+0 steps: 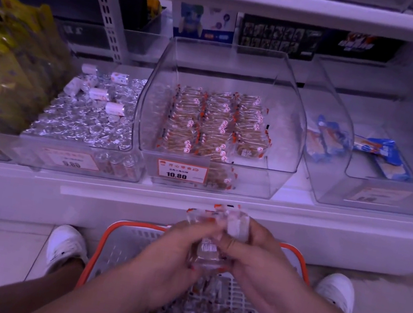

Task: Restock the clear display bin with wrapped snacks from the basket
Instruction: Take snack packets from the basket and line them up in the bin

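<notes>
A clutch of wrapped snacks [216, 236] sits low centre, gripped by both hands' fingers, left hand [177, 253] and right hand [255, 264], above the basket [113, 239]. The slippery bunch could spill short of the display bin [284, 131] at centre frame.

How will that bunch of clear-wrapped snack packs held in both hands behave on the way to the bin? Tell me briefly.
The bunch of clear-wrapped snack packs probably shifts loosely, since separate packs fan out above the left hand and right hand. The glossy film looks slippery, so a pack may slide from the grip. They seem light.
</notes>
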Demonstrator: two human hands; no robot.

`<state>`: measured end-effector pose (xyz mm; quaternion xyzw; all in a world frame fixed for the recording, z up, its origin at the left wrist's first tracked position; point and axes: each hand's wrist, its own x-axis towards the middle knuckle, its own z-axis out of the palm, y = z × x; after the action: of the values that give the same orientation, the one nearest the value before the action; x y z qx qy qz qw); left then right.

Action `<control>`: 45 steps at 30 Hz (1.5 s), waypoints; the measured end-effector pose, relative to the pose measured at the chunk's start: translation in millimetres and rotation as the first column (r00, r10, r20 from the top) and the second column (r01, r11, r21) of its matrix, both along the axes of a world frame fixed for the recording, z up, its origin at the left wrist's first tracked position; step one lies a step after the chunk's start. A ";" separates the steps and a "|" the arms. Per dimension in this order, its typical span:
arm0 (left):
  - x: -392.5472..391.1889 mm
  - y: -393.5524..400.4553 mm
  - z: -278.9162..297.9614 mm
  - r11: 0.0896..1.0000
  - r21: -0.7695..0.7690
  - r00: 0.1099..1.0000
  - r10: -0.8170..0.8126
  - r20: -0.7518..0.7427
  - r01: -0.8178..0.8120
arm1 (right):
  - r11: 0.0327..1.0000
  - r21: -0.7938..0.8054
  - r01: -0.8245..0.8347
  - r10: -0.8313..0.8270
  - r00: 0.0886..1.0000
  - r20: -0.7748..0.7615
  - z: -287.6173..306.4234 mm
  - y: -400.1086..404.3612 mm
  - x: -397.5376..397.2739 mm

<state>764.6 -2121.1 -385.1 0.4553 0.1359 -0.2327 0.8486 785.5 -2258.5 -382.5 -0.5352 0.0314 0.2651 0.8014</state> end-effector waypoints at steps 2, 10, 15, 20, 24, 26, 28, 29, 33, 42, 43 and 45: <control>-2.5 -0.4 -5.5 1.000 -0.016 1.000 0.007 0.023 -0.007 | 0.994 -0.107 0.023 -0.015 0.997 0.076 -1.0 2.3 -1.2; 3.9 1.2 -8.3 0.962 0.113 0.968 0.247 0.042 -0.250 | 0.992 -0.127 0.012 -0.008 0.999 0.035 -1.5 1.1 6.7; 0.9 -6.5 -13.5 0.884 0.301 0.933 0.351 0.074 -0.357 | 0.839 -0.540 0.062 0.155 0.925 0.346 -10.5 -2.3 -0.7; -2.6 -11.7 -12.7 0.829 0.434 0.935 0.293 0.199 -0.353 | 0.778 -0.579 0.244 0.092 0.867 0.490 -17.8 3.9 -7.9; -3.0 -11.4 -16.1 0.880 0.405 0.961 0.172 0.219 -0.249 | 0.753 -0.597 0.279 0.086 0.857 0.508 -18.4 5.0 -5.6; -1.2 -5.4 -11.6 0.921 0.275 0.960 0.246 0.136 -0.275 | 0.784 -0.594 0.179 0.133 0.887 0.442 -16.6 4.8 -5.8; 1.1 0.9 -9.1 0.926 0.211 0.949 0.300 0.093 -0.313 | 0.832 -0.548 0.086 0.151 0.915 0.374 -12.5 5.1 -4.7; 1.9 3.6 -8.8 0.925 0.199 0.946 0.313 0.081 -0.323 | 0.854 -0.515 0.075 0.132 0.926 0.353 -9.9 4.9 -2.6; 3.2 8.0 -5.2 0.920 0.215 0.945 0.319 0.073 -0.327 | 0.893 -0.427 0.140 -0.046 0.973 0.224 -1.6 0.2 6.5; 6.6 4.2 -0.1 0.958 0.077 0.960 0.279 -0.020 -0.277 | 0.893 -0.430 0.131 -0.021 0.968 0.251 -3.8 3.3 4.6; 6.0 3.0 -0.2 0.964 0.047 0.965 0.262 -0.014 -0.261 | 0.850 -0.501 0.165 0.024 0.937 0.349 -4.8 4.5 2.4; 5.6 2.5 -0.6 0.966 -0.008 0.966 0.258 0.008 -0.258 | 0.774 -0.583 0.247 0.099 0.862 0.497 -6.3 6.9 -1.0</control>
<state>770.3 -2118.6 -385.7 0.4319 0.1892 -0.1189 0.8738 784.6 -2251.6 -388.8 -0.8194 -0.0692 0.0583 0.5661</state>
